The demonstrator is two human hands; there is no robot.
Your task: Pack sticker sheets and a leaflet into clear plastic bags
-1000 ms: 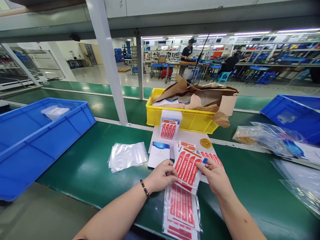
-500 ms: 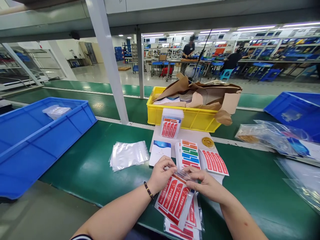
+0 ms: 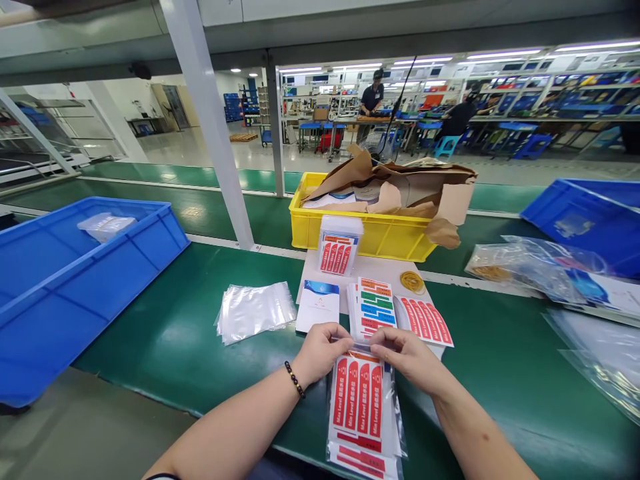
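Note:
A clear plastic bag (image 3: 357, 400) with red-and-white label sheets inside lies in front of me, over more bagged sheets (image 3: 367, 461). My left hand (image 3: 325, 348) pinches its top edge at the left corner. At the right of the same edge, my right hand (image 3: 403, 353) pinches it too. Just beyond my hands stand a stack of multicoloured sticker sheets (image 3: 376, 308), a fanned stack of red label sheets (image 3: 427, 321) and a pile of white booklets with a blue band (image 3: 318, 308). To the left lies a pile of empty clear bags (image 3: 257, 312).
Behind the stacks stands a yellow crate (image 3: 365, 233) with torn brown paper. A blue bin (image 3: 95, 267) is at left, another blue bin (image 3: 580, 220) at right. Rubber bands (image 3: 412, 282) lie on white board. A white post (image 3: 213, 127) rises from the green bench. People work in the background.
The bag in my hands has turned from tilted to upright and now lies squarely over the bags beneath. Both hands have come level along its top edge.

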